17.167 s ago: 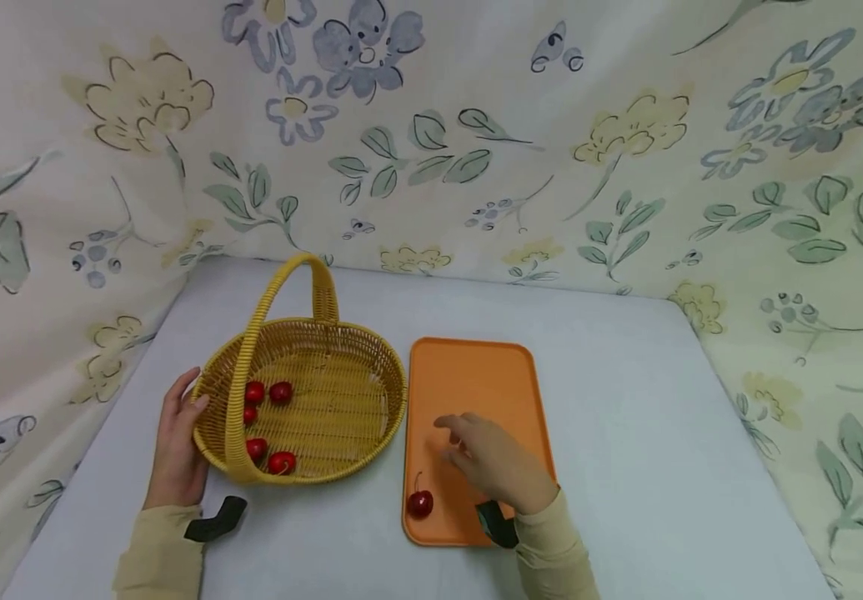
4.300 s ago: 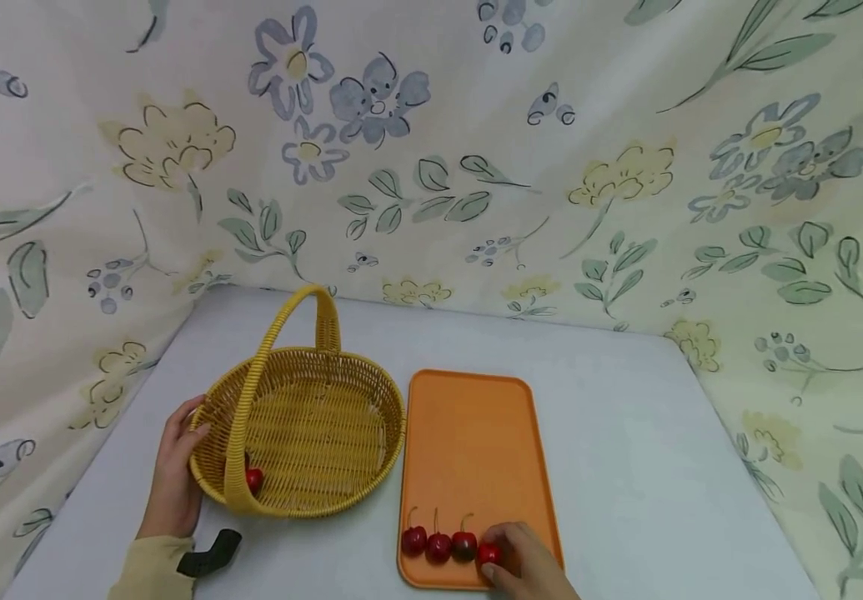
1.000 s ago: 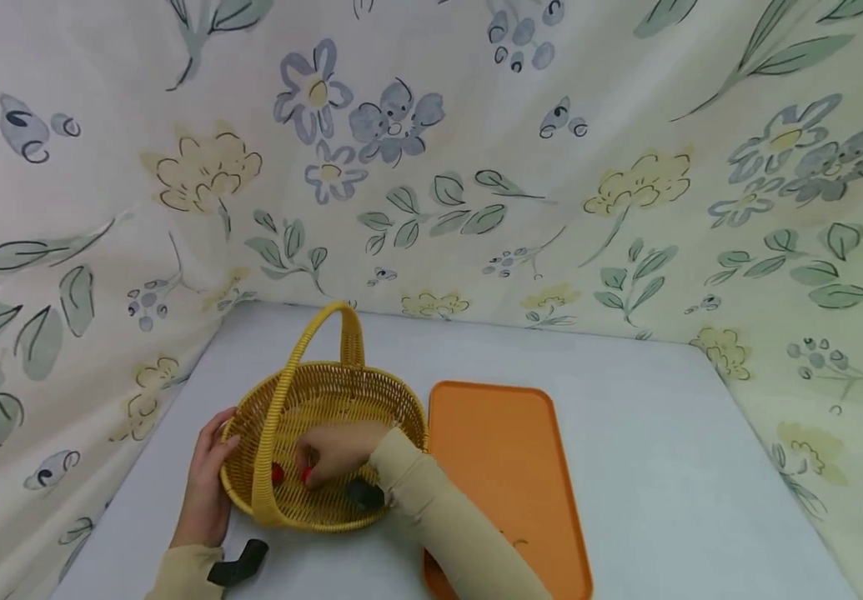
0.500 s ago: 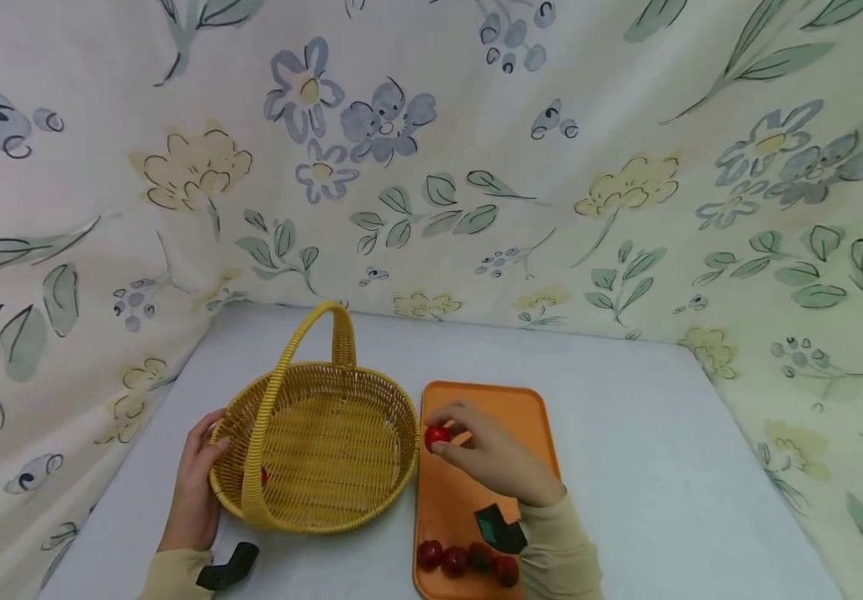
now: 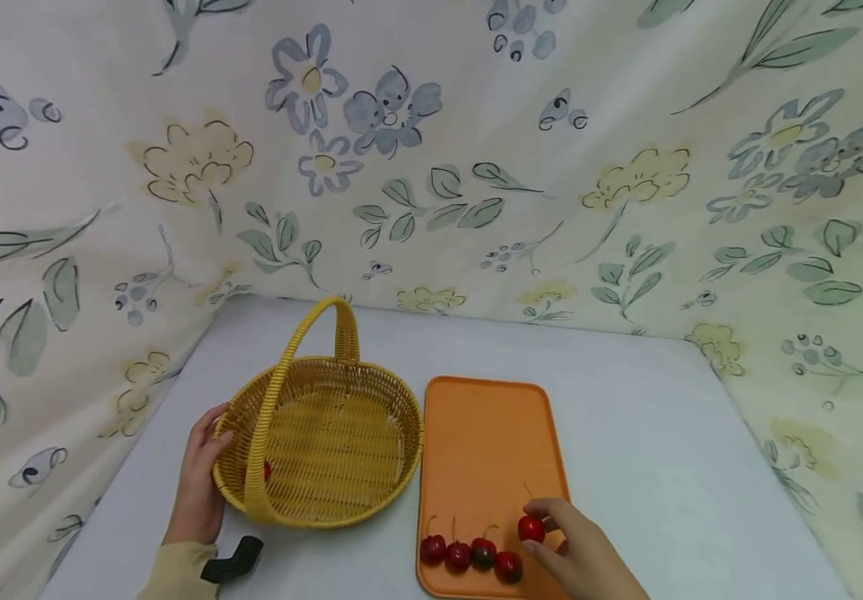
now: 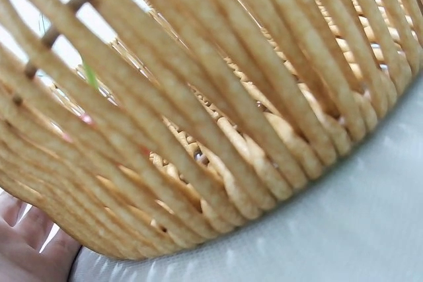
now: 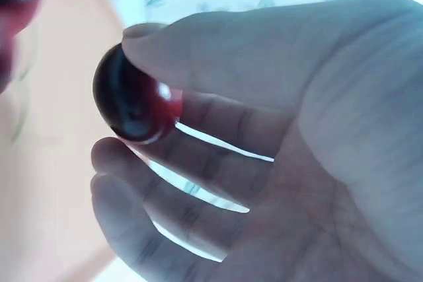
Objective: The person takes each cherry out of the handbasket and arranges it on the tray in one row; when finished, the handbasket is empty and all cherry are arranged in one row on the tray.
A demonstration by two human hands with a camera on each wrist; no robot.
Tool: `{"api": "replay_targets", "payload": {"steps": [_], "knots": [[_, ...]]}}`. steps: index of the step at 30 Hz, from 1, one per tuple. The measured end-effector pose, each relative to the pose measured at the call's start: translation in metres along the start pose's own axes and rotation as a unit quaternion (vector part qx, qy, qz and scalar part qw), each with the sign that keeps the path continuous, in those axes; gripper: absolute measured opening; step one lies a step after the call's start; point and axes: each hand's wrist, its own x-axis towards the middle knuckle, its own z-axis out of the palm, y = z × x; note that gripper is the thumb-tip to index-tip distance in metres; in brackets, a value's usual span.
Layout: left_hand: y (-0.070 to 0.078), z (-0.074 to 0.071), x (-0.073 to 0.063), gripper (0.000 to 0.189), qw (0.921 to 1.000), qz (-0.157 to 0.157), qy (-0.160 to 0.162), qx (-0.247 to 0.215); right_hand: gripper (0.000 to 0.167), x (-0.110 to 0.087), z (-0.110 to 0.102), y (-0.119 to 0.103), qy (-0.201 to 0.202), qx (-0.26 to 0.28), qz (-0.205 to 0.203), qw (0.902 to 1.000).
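Note:
At the left, my left hand (image 5: 198,475) holds the rim of a yellow wicker basket (image 5: 311,521), thumb over the edge and fingers along the outside. In the left wrist view those fingers (image 6: 33,246) lie beside the woven wall. One red cherry (image 5: 268,471) shows inside the basket, partly hidden by the handle. My right hand (image 5: 584,550) pinches another cherry (image 7: 135,97) between thumb and fingertips, stem up, over the near right part of an orange tray (image 5: 487,433). Several dark red cherries (image 5: 458,557) form a row along the tray's near edge.
The basket's tall arched handle (image 5: 273,400) rises over its left part. Basket and tray stand side by side on a white table (image 5: 626,433). A flower-printed cloth (image 5: 431,250) hangs behind the table and at its sides.
Over these frames, cherries have moved from basket to tray. Since a second ago my right hand has lifted another cherry from the basket and carried it right to the row. The left hand stays put.

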Motion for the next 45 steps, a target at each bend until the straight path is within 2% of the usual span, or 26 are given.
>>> {"api": "replay_targets", "payload": {"steps": [6,10,14,23,29,32,36,45], "knots": [[-0.001,0.0,0.0,0.044,1.0,-0.002,0.008,0.003,0.038,-0.019,0.008,0.021,0.021,-0.023,0.005,0.9995],[-0.001,0.001,0.0,0.045,0.9999,-0.001,0.009,0.007,0.036,-0.025,0.014,0.027,0.033,-0.048,0.034,0.9977],[0.0,0.003,0.0,0.044,0.9999,-0.003,0.01,0.012,0.035,-0.025,0.019,0.031,0.03,-0.07,0.057,0.9955],[0.001,0.001,-0.002,0.044,1.0,0.001,0.0,0.001,0.031,-0.021,0.027,0.04,-0.039,-0.042,-0.011,0.9983],[0.002,0.001,-0.003,0.045,0.9999,0.01,-0.013,0.002,0.028,-0.018,0.03,0.043,-0.027,-0.081,-0.03,0.9959],[0.003,0.002,-0.003,0.045,0.9999,0.009,-0.013,0.0,0.028,-0.016,0.031,0.042,-0.025,-0.078,-0.041,0.9958],[0.003,0.002,-0.003,0.045,0.9998,0.011,-0.014,-0.001,0.028,-0.015,0.033,0.04,-0.034,-0.062,-0.035,0.9969],[0.0,0.002,-0.002,0.045,0.9999,0.01,-0.009,0.0,0.033,-0.013,0.035,0.044,-0.041,-0.076,-0.047,0.9952]]}}
